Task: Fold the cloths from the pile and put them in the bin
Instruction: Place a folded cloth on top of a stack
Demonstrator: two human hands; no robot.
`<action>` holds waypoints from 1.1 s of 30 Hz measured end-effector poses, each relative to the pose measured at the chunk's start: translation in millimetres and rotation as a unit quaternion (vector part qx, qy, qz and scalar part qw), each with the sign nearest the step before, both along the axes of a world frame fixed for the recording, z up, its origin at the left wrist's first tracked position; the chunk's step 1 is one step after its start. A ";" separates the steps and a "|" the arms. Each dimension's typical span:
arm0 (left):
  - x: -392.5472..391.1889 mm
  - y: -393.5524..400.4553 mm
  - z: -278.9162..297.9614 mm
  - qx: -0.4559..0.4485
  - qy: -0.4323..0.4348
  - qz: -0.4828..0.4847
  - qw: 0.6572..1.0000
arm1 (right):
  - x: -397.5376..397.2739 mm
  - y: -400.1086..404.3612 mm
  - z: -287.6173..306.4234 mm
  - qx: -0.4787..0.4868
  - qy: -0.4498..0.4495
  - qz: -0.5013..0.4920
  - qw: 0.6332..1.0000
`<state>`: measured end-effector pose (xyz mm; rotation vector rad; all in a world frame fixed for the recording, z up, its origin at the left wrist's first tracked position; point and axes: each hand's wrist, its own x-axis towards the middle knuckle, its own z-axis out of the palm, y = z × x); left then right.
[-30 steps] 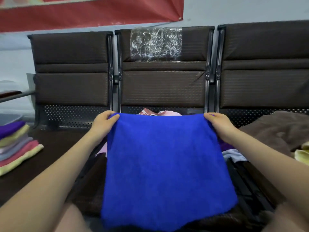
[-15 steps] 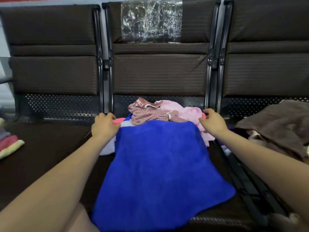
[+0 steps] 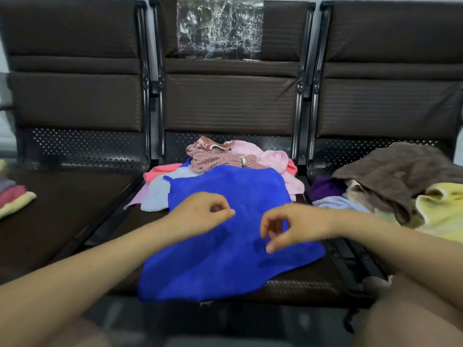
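Note:
A blue cloth (image 3: 225, 251) lies spread on the middle seat, its far edge resting on the pile of pink, patterned and pale blue cloths (image 3: 225, 159) behind it. My left hand (image 3: 203, 212) hovers over the cloth's middle with its fingers loosely curled and holds nothing. My right hand (image 3: 285, 227) hovers beside it, just to the right, also loosely curled and empty. No bin is in view.
A stack of folded cloths (image 3: 15, 199) sits at the far left on the left seat. Brown (image 3: 400, 176), yellow (image 3: 443, 209) and purple (image 3: 325, 189) cloths lie heaped on the right seat. The dark seat backs (image 3: 230, 101) stand behind.
The blue cloth, held up by its top corners a second ago, now lies flat on the seat. Both hands have let go of it and moved inward over its middle.

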<state>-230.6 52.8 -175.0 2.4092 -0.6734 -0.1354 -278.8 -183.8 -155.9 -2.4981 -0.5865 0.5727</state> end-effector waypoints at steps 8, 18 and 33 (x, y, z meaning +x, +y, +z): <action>-55.0 8.2 -35.6 0.176 -0.022 -0.121 0.977 | -6.1 -10.1 -48.4 -0.057 -0.062 0.050 0.995; -40.0 8.7 -41.9 0.035 -0.016 -0.066 0.997 | 0.9 2.7 -67.3 -0.051 -0.135 -0.065 0.987; -19.5 -3.7 -36.1 0.137 -0.077 -0.072 0.985 | -4.6 9.7 -64.5 0.045 -0.277 -0.109 0.954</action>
